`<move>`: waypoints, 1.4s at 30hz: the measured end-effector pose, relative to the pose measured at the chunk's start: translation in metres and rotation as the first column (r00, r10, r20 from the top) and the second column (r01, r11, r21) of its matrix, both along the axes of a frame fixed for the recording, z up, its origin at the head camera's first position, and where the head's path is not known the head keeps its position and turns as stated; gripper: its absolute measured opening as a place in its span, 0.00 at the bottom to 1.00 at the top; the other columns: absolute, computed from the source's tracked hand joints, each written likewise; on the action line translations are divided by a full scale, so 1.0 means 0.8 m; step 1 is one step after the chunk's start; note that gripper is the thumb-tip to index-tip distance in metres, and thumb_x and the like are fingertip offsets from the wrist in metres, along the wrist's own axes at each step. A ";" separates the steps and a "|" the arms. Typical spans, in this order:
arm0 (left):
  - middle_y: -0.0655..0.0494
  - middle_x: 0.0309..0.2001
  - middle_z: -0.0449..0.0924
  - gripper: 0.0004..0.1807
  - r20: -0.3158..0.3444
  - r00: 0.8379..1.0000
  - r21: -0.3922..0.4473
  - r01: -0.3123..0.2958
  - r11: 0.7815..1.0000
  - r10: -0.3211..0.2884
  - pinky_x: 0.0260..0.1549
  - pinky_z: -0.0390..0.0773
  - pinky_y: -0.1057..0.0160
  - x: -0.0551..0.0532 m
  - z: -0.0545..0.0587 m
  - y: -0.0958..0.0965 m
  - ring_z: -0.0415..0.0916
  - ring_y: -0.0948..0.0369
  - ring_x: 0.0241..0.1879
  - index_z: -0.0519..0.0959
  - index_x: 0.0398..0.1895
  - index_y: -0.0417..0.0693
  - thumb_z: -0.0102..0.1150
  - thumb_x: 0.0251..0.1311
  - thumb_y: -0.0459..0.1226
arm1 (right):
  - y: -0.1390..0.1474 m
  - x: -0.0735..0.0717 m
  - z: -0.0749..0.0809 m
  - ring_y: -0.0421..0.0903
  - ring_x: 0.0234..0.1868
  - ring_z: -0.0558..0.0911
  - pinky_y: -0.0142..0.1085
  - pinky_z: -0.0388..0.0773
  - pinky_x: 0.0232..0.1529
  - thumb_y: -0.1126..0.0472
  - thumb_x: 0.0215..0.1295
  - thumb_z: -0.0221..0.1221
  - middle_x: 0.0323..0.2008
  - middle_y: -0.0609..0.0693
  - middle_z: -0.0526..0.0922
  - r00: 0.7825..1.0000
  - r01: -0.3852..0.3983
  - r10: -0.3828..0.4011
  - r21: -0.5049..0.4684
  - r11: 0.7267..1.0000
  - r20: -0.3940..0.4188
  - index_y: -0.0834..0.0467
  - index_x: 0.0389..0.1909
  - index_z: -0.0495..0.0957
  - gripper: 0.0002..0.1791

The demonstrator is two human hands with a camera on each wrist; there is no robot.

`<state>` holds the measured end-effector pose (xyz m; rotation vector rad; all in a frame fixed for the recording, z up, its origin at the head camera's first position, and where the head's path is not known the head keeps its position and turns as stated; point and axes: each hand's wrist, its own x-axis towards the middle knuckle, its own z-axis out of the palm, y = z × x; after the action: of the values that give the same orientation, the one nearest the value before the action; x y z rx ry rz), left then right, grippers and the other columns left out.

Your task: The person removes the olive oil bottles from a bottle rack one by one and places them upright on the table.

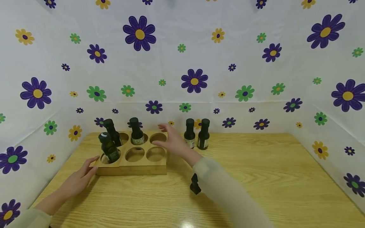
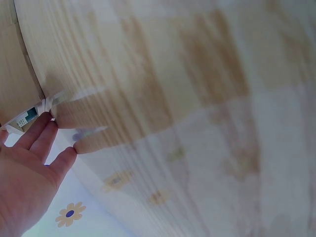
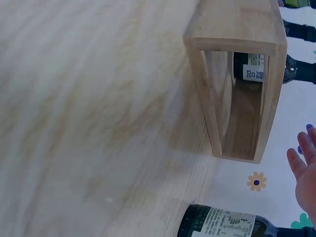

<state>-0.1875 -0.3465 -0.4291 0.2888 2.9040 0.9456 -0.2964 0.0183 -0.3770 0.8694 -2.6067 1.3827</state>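
A wooden bottle rack (image 1: 131,171) with two rows of round holes stands on the left of the table. A green-capped bottle (image 1: 109,148) leans in its front left hole. Two dark bottles occupy the back row, one at the left (image 1: 113,133) and one in the middle (image 1: 137,131). My left hand (image 1: 76,181) rests its fingertips against the rack's left end, fingers nearly straight. Above the rack's right end hovers my right hand (image 1: 174,142), thumb and fingers spread, holding nothing. In the right wrist view, the rack's open end shows a labelled bottle (image 3: 254,69) inside.
Two dark bottles, one nearer the hand (image 1: 189,134) and one beside it (image 1: 203,136), stand upright right of the rack. A small black object (image 1: 195,186), kind unclear, lies beside my right sleeve. Flowered cloth (image 1: 242,69) walls the table's back and sides.
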 end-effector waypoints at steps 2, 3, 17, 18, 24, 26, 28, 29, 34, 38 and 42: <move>0.23 0.59 0.68 0.31 0.005 1.000 0.004 -0.001 1.000 0.001 0.43 0.73 0.38 0.000 0.000 0.000 0.69 0.33 0.57 0.46 0.75 0.43 0.32 0.78 0.50 | -0.006 -0.005 0.001 0.51 0.65 0.69 0.44 0.67 0.61 0.50 0.60 0.68 0.66 0.52 0.68 1.000 0.022 -0.022 0.022 1.000 0.016 0.57 0.71 0.59 0.43; 0.24 0.59 0.68 0.31 0.005 1.000 0.004 -0.001 1.000 0.001 0.43 0.74 0.38 0.000 0.000 0.000 0.69 0.33 0.57 0.47 0.75 0.43 0.32 0.78 0.50 | -0.008 -0.007 0.001 0.50 0.65 0.68 0.44 0.67 0.62 0.49 0.59 0.69 0.67 0.52 0.67 0.999 0.032 -0.032 0.033 0.999 0.028 0.56 0.72 0.57 0.45; 0.25 0.58 0.69 0.30 0.002 1.000 0.015 -0.010 1.000 0.010 0.42 0.74 0.39 0.000 -0.002 0.001 0.69 0.33 0.56 0.48 0.75 0.44 0.33 0.78 0.50 | -0.045 -0.020 -0.005 0.49 0.69 0.63 0.44 0.63 0.65 0.50 0.56 0.71 0.72 0.50 0.60 0.994 0.021 -0.024 0.032 0.999 0.110 0.54 0.75 0.51 0.52; 0.25 0.58 0.69 0.31 0.003 1.000 0.014 -0.012 1.000 0.011 0.42 0.74 0.39 0.000 -0.002 0.002 0.69 0.33 0.57 0.48 0.75 0.44 0.33 0.78 0.50 | -0.047 -0.021 -0.007 0.50 0.69 0.64 0.44 0.63 0.65 0.51 0.57 0.71 0.71 0.51 0.60 0.994 0.016 -0.019 0.029 0.999 0.105 0.54 0.75 0.51 0.51; 0.25 0.59 0.68 0.30 -0.003 1.000 0.011 -0.019 1.000 0.020 0.45 0.73 0.37 0.002 0.000 0.002 0.68 0.33 0.58 0.48 0.75 0.45 0.33 0.78 0.50 | -0.059 -0.024 -0.011 0.51 0.69 0.63 0.43 0.63 0.65 0.58 0.61 0.68 0.72 0.54 0.60 0.995 -0.033 0.031 0.014 0.999 0.091 0.56 0.75 0.50 0.48; 0.25 0.59 0.68 0.30 -0.003 1.000 0.010 -0.023 1.000 0.023 0.45 0.72 0.37 0.001 0.000 0.002 0.67 0.33 0.58 0.48 0.75 0.45 0.33 0.78 0.50 | -0.064 -0.023 -0.010 0.51 0.70 0.63 0.43 0.63 0.65 0.61 0.62 0.66 0.72 0.54 0.59 0.994 -0.047 0.047 0.004 0.999 0.095 0.56 0.75 0.50 0.46; 0.25 0.59 0.68 0.30 -0.002 1.000 0.013 -0.026 1.000 0.026 0.46 0.72 0.36 0.001 0.001 0.003 0.67 0.32 0.58 0.48 0.75 0.45 0.33 0.78 0.51 | -0.070 -0.022 -0.009 0.51 0.70 0.62 0.42 0.62 0.65 0.62 0.64 0.65 0.72 0.54 0.59 0.994 -0.056 0.055 0.002 0.998 0.095 0.56 0.75 0.50 0.44; 0.25 0.59 0.68 0.30 -0.001 1.000 0.014 -0.028 1.000 0.028 0.46 0.72 0.36 0.001 0.002 0.003 0.67 0.33 0.58 0.49 0.75 0.46 0.33 0.78 0.51 | -0.072 -0.022 -0.009 0.51 0.70 0.62 0.42 0.62 0.65 0.63 0.64 0.64 0.72 0.54 0.59 0.994 -0.058 0.057 0.002 0.998 0.095 0.56 0.75 0.50 0.43; 0.25 0.60 0.68 0.30 -0.011 0.999 0.014 -0.030 0.999 0.030 0.47 0.71 0.36 0.001 0.002 0.006 0.67 0.33 0.59 0.50 0.74 0.46 0.34 0.77 0.51 | -0.084 -0.024 -0.011 0.51 0.69 0.64 0.40 0.63 0.65 0.62 0.65 0.64 0.72 0.55 0.60 0.994 -0.038 0.037 0.002 0.999 0.105 0.55 0.75 0.50 0.43; 0.25 0.60 0.68 0.30 -0.017 0.999 0.011 -0.030 0.999 0.030 0.47 0.71 0.36 0.001 0.003 0.007 0.67 0.33 0.59 0.49 0.74 0.46 0.33 0.77 0.51 | -0.090 -0.026 -0.015 0.53 0.69 0.65 0.41 0.63 0.65 0.65 0.66 0.63 0.71 0.57 0.61 0.993 -0.030 0.032 -0.016 0.999 0.115 0.57 0.74 0.50 0.42; 0.25 0.59 0.68 0.30 -0.012 0.999 0.010 -0.035 0.999 0.036 0.47 0.71 0.37 0.001 0.002 0.004 0.68 0.34 0.58 0.49 0.74 0.46 0.33 0.78 0.51 | -0.098 -0.027 -0.018 0.54 0.68 0.66 0.41 0.62 0.66 0.66 0.67 0.60 0.70 0.59 0.62 0.992 -0.044 0.047 -0.034 0.998 0.114 0.59 0.73 0.52 0.38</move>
<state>-0.1863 -0.3435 -0.4274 0.2452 2.9255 0.9670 -0.3179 -0.0599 -0.3916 0.8759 -2.6561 1.5246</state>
